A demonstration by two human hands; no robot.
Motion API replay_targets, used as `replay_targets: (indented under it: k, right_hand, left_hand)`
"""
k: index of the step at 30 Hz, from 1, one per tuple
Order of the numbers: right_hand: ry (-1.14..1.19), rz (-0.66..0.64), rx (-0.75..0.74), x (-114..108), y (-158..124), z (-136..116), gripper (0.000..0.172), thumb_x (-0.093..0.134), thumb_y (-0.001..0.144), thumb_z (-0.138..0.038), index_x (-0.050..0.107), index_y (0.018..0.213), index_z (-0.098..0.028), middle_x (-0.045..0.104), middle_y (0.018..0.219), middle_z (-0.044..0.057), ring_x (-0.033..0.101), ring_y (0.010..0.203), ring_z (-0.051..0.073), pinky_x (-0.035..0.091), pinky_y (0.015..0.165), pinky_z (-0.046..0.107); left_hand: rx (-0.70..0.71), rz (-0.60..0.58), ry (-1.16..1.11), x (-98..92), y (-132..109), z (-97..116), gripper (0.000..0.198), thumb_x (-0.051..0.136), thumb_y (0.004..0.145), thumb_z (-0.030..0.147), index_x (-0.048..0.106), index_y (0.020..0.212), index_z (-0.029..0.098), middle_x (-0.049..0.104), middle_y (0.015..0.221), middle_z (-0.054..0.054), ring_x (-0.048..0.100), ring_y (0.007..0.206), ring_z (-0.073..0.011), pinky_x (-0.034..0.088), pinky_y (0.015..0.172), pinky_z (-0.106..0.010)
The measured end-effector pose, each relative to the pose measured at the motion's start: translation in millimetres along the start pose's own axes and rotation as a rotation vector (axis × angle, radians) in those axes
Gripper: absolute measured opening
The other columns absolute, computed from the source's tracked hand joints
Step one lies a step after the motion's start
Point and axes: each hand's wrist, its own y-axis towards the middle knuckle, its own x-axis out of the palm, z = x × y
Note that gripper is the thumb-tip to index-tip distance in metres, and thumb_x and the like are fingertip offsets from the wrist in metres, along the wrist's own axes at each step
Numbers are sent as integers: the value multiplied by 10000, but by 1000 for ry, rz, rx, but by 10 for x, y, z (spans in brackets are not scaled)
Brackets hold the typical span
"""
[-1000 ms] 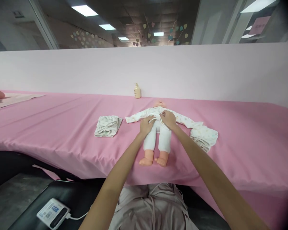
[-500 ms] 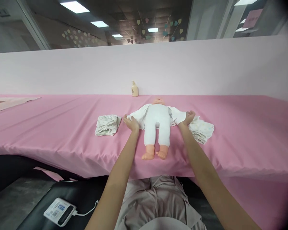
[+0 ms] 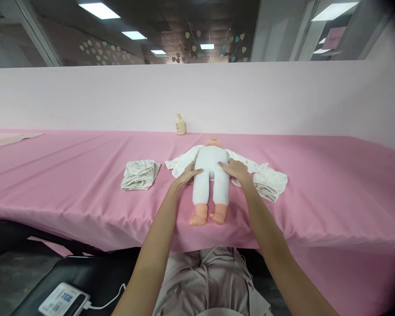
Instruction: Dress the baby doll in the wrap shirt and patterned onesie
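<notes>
A baby doll (image 3: 212,159) with a white body and bare feet lies on its back, feet toward me. Under it a white garment (image 3: 188,157) is spread, its sleeves stretched out to both sides. My left hand (image 3: 188,174) rests at the doll's left-side hip in the picture, thumb apart over the top of the leg and fingers partly hidden beside the body. On the other hip lies my right hand (image 3: 234,169), thumb apart and fingers along the doll's side. Neither hand has closed round anything.
Folded patterned cloths lie at the left (image 3: 141,174) and the right (image 3: 270,181) on the pink table cover (image 3: 85,175). A cream bottle (image 3: 180,124) stands by the white wall. A white device (image 3: 64,300) with a cable lies on a black seat (image 3: 95,272).
Both hands have moved inward from the garment's sleeves to the doll's hips. The sleeves now lie flat, let go. The view has shifted slightly.
</notes>
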Motion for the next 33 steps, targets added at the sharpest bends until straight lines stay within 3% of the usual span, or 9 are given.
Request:
replay_targets:
  k: [3, 5, 11, 14, 20, 24, 28, 31, 33]
  right_hand:
    - [238, -451, 103, -98, 29, 125, 704, 509, 726, -741, 580, 982, -89, 675, 757, 162, 664, 690, 282, 536, 616, 376]
    - [417, -562, 102, -89, 89, 197, 651, 651, 689, -641, 563, 1010, -81, 675, 732, 141, 658, 633, 253, 542, 562, 342]
    - [592, 51, 90, 306, 220, 159, 591, 710, 711, -397, 496, 1192, -130, 631, 1120, 128, 638, 918, 210, 531, 752, 298]
    - [563, 184, 116, 462, 252, 82, 612, 652, 748, -418, 458, 1253, -133, 542, 1274, 136, 545, 1130, 228, 436, 947, 324]
    - [352, 354, 84, -7, 193, 261, 357, 608, 735, -344, 619, 1035, -150, 665, 1021, 83, 610, 968, 216, 441, 887, 315]
    - [116, 315, 139, -351, -363, 706, 542, 626, 693, -430, 575, 1169, -177, 634, 1107, 96, 591, 998, 258, 446, 866, 367]
    - [-172, 235, 193, -239, -1072, 1201, 524, 516, 768, -430, 544, 1225, -176, 593, 1173, 155, 536, 1080, 358, 384, 902, 538]
    - [-30, 339, 211, -161, -1432, 1233, 424, 489, 798, -379, 590, 1130, -134, 624, 1076, 175, 558, 1038, 341, 410, 885, 493]
    - [297, 337, 193, -185, -1666, 992, 411, 568, 768, -440, 600, 1061, -153, 637, 1040, 144, 589, 963, 302, 457, 830, 430]
  left_hand:
    - [-43, -150, -21, 12, -76, 60, 857, 794, 622, 277, 382, 1372, 257, 620, 1120, -113, 629, 768, -182, 511, 567, -248]
    - [-39, -141, -35, 37, -70, 50, 892, 807, 614, 274, 360, 1385, 264, 623, 1120, -120, 639, 768, -189, 519, 562, -252]
    - [82, 139, -156, 162, 124, -156, 817, 786, 653, 321, 379, 1357, 243, 565, 1239, -127, 626, 974, -232, 553, 787, -356]
    - [110, 277, -180, 198, 179, -212, 790, 769, 668, 306, 378, 1347, 202, 579, 1200, -129, 613, 1010, -224, 526, 871, -365]
    - [103, 186, -107, 223, 136, -212, 903, 785, 635, 261, 297, 1394, 244, 546, 1231, -134, 595, 1041, -248, 513, 880, -408]
    - [135, 290, 55, 250, 147, -206, 793, 752, 674, 302, 366, 1362, 215, 475, 1315, -145, 539, 1128, -250, 477, 929, -390]
    - [299, 469, 359, 312, 10, 63, 570, 684, 719, 220, 493, 1254, 175, 496, 1297, -125, 490, 1172, -261, 397, 1015, -398]
    - [515, 568, 334, 530, -453, 378, 360, 511, 845, 215, 520, 1204, 187, 504, 1289, -102, 536, 1087, -222, 458, 919, -339]
    - [465, 410, 274, 786, -959, 490, 307, 496, 870, 296, 542, 1152, 184, 596, 1119, -84, 592, 931, -204, 493, 817, -323]
